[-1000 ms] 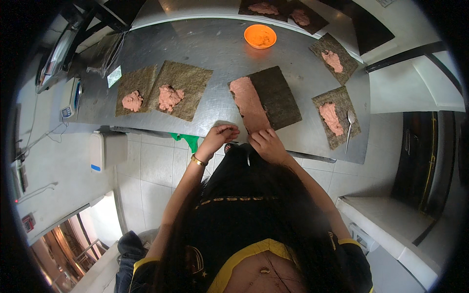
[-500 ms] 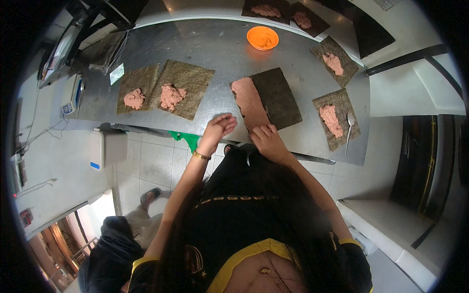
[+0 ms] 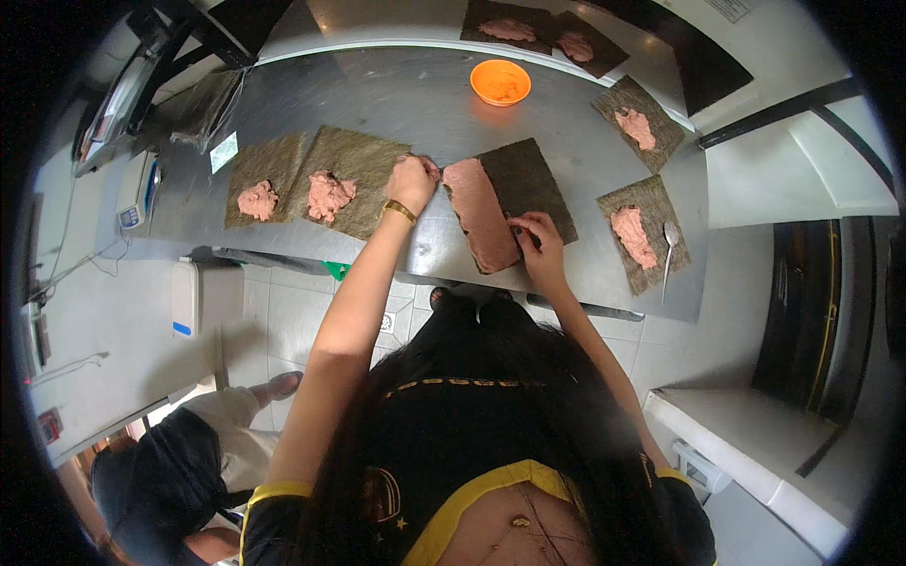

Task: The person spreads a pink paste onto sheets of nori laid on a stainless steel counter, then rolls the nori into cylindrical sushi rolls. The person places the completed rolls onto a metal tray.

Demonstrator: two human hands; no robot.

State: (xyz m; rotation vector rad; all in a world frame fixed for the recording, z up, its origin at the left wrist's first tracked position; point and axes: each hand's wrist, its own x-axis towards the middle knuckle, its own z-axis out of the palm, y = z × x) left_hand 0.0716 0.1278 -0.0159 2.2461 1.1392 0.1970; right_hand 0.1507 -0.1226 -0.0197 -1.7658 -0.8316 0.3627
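In front of me a dark seaweed sheet (image 3: 533, 179) lies flat, its left part covered by a smooth strip of pink minced paste (image 3: 479, 212). My left hand (image 3: 413, 184) is closed at the strip's upper left edge; its fingertips are partly hidden, so what they pinch is unclear. Bent over the strip's right edge, my right hand (image 3: 538, 241) touches the sheet with thumb and fingers a little apart. To the left, two overlapping seaweed sheets (image 3: 373, 179) carry rough lumps of paste (image 3: 330, 195).
An orange bowl (image 3: 500, 83) stands at the back of the metal table (image 3: 396, 94). At the right, two more sheets bear paste, one with a spoon (image 3: 669, 247) on it. Others lie on the far ledge. A person (image 3: 179, 453) is at lower left; a scale (image 3: 137, 193) stands far left.
My left hand has moved forward from the near edge to the strip's upper left and closed. My right hand has shifted from the strip's near end to its right edge.
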